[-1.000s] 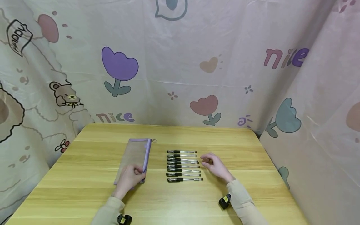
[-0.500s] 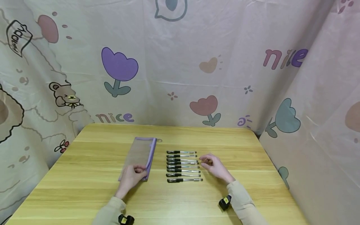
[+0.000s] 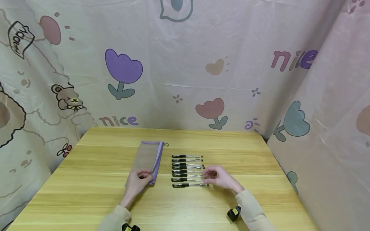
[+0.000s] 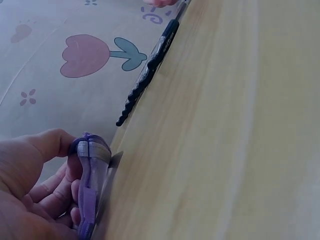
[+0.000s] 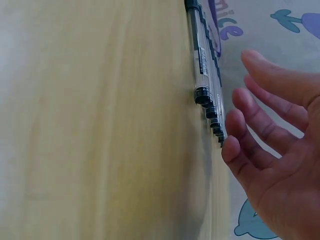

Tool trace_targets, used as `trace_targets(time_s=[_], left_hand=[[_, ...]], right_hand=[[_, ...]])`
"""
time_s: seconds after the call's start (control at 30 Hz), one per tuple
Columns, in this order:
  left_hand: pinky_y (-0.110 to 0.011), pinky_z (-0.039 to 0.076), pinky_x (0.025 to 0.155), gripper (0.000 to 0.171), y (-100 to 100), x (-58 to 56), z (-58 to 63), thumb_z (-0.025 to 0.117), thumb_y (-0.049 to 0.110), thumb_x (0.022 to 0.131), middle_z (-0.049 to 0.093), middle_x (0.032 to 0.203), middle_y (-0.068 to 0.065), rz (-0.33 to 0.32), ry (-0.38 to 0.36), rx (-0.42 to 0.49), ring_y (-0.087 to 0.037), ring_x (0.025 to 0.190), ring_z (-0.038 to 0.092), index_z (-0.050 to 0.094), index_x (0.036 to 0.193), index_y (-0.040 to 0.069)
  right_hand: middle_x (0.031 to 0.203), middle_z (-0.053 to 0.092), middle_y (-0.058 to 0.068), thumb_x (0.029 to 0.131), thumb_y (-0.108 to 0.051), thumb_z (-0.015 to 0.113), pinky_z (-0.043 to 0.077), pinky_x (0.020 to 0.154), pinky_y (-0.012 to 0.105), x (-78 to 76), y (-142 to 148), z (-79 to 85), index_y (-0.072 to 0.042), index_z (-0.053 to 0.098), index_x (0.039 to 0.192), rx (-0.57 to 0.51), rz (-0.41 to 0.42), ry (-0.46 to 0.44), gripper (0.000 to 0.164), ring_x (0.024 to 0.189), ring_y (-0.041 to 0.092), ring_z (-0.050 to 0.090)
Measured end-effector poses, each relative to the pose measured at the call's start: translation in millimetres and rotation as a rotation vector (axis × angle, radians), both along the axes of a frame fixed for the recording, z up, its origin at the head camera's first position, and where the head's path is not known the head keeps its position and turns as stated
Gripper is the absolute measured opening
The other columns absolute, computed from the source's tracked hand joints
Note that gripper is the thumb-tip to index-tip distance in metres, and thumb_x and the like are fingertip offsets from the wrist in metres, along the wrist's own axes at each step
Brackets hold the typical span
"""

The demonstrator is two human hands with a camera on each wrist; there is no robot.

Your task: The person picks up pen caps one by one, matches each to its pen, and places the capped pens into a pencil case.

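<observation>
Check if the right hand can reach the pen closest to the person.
Probably yes: the right hand is by the end of the nearest pen, relaxed and holding nothing, and nothing visible blocks it.

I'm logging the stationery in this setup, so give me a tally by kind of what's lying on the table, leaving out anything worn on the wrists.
Pens: 8
Purple-edged zip pouch: 1
Total: 9

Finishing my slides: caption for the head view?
Left hand pinches a translucent purple-edged zip pouch; right hand beside parallel black-capped clear pens.
</observation>
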State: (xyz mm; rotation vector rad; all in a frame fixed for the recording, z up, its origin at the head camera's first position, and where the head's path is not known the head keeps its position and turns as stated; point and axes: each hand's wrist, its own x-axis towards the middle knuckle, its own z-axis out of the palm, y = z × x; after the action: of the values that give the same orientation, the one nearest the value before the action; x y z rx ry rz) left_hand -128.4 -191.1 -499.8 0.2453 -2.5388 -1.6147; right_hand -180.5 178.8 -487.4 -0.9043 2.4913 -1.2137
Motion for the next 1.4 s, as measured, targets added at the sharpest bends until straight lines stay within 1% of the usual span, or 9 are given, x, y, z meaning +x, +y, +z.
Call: trace_targets(time_s=[0.13, 0.3, 0.4, 0.67, 0.8, 1.07, 1.4], left_hand=[[-0.014, 0.046, 0.069, 0.022, 2.1, -0.1, -1.3, 0.078, 0.01, 0.081, 0.078, 0.081, -0.009, 0.016, -0.001, 0.02, 0.002, 0.066, 0.061, 0.076, 0.101, 0.0], [-0.014, 0.047, 0.067, 0.023, 3.9, 0.1, -2.1, 0.079, 0.008, 0.081, 0.077, 0.081, -0.01, 0.017, -0.018, 0.047, 0.001, 0.065, 0.061, 0.075, 0.101, -0.002], [-0.014, 0.047, 0.067, 0.024, 4.4, 0.2, -2.2, 0.079, 0.008, 0.081, 0.077, 0.082, -0.009, 0.019, -0.024, 0.057, 0.0, 0.065, 0.061, 0.075, 0.101, -0.002], [-0.014, 0.048, 0.068, 0.023, 4.1, -0.4, -3.0, 0.079, 0.008, 0.081, 0.077, 0.082, -0.01, 0.011, -0.013, 0.083, 0.0, 0.066, 0.062, 0.074, 0.102, -0.003], [-0.014, 0.048, 0.067, 0.023, 4.1, -0.3, -3.9, 0.078, 0.007, 0.082, 0.077, 0.081, -0.009, 0.013, -0.017, 0.083, 0.0, 0.065, 0.061, 0.074, 0.102, -0.003], [-0.014, 0.048, 0.067, 0.024, 4.0, 1.1, -3.9, 0.078, 0.007, 0.082, 0.077, 0.082, -0.008, 0.016, -0.026, 0.073, 0.0, 0.065, 0.061, 0.074, 0.103, -0.003], [-0.013, 0.047, 0.065, 0.023, 4.3, 0.1, -5.2, 0.078, 0.006, 0.081, 0.076, 0.081, -0.008, 0.009, -0.006, 0.08, 0.001, 0.065, 0.061, 0.074, 0.102, -0.003]], right_hand=[[0.089, 0.067, 0.001, 0.084, -0.019, 0.08, 0.051, 0.068, 0.018, 4.0, -0.3, 0.4, -0.007, 0.071, 0.104, 0.028, 0.022, -0.03, 0.025, 0.075, 0.001, 0.056], [0.085, 0.065, -0.001, 0.083, -0.016, 0.08, 0.048, 0.065, 0.018, 7.0, -2.3, 0.8, -0.009, 0.072, 0.102, 0.032, 0.011, -0.073, 0.022, 0.073, 0.003, 0.054], [0.084, 0.063, -0.002, 0.083, -0.015, 0.081, 0.047, 0.064, 0.017, 7.6, -4.8, 0.2, -0.009, 0.072, 0.102, 0.04, 0.008, -0.081, 0.022, 0.072, 0.002, 0.053], [0.076, 0.055, -0.009, 0.082, -0.017, 0.081, 0.042, 0.06, 0.014, 7.1, -13.1, -2.3, -0.012, 0.074, 0.098, 0.081, 0.015, -0.014, 0.018, 0.066, -0.003, 0.045], [0.074, 0.053, -0.01, 0.082, -0.015, 0.082, 0.04, 0.06, 0.013, 7.5, -17.1, -4.6, -0.012, 0.074, 0.095, 0.089, 0.014, 0.011, 0.016, 0.065, -0.004, 0.044], [0.072, 0.051, -0.01, 0.081, -0.014, 0.082, 0.038, 0.058, 0.013, 7.0, -24.6, -5.4, -0.011, 0.075, 0.092, 0.085, 0.021, 0.032, 0.013, 0.064, -0.004, 0.042], [0.07, 0.052, -0.01, 0.081, -0.011, 0.082, 0.038, 0.058, 0.013, 6.6, -32.2, -4.8, -0.01, 0.075, 0.09, 0.123, 0.033, 0.053, 0.011, 0.063, -0.004, 0.041]])
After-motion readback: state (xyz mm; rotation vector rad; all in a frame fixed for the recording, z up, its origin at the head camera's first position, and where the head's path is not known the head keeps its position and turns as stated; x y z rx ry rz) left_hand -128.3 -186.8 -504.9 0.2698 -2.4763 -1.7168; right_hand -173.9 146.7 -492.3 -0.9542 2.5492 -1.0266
